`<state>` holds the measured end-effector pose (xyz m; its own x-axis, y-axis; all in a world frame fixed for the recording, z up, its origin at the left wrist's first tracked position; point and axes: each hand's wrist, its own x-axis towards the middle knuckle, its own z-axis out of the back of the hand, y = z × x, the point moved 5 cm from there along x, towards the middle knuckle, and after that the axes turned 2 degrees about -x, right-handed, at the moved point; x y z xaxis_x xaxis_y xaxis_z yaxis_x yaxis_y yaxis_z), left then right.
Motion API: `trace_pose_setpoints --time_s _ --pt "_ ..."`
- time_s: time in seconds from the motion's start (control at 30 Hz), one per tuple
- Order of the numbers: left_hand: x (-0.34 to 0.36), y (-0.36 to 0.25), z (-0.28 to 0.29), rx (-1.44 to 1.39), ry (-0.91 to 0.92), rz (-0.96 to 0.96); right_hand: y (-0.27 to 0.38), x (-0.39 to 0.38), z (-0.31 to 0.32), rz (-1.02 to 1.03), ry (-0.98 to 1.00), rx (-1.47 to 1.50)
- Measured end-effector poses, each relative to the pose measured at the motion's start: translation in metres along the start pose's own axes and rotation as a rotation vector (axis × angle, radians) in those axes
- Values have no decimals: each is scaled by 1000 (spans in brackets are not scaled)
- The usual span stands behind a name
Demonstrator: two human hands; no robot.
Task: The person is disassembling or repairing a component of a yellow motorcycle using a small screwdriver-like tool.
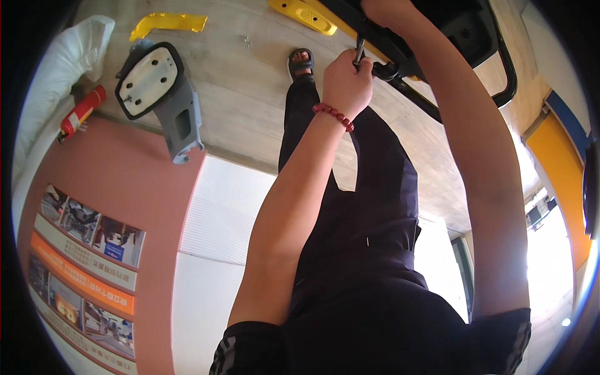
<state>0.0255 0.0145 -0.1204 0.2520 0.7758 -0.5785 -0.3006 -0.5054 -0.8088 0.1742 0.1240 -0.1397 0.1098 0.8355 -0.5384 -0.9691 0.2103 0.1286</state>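
Observation:
My left hand (347,82), with a red bead bracelet at the wrist, is closed around a slim hand tool with a shiny metal shaft (360,45). Its exact kind cannot be made out. The shaft stands at the edge of a black and yellow vehicle body (459,34), close to a black tube frame (509,81). My right hand (389,11) reaches over that body at the top edge of the view. The fingers of this hand are cut off or hidden, so what they touch does not show.
A yellow footboard-like panel (304,15) and a bent yellow trim piece (169,24) lie on the floor. Small screws (247,42) lie between them. At left are a grey vehicle cover part (178,119), a red fire extinguisher (83,111) and a white plastic sheet (59,69). My sandalled foot (300,62) is nearby.

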Motion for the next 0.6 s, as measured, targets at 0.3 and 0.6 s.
trace_pose_setpoints --time_s 0.3,0.6 --pt "15 8 -8 -79 72 -13 -23 -28 6 -361 -159 991" --pt "18 -10 -1 -125 -7 -30 -38 -15 2 -354 -198 1062"
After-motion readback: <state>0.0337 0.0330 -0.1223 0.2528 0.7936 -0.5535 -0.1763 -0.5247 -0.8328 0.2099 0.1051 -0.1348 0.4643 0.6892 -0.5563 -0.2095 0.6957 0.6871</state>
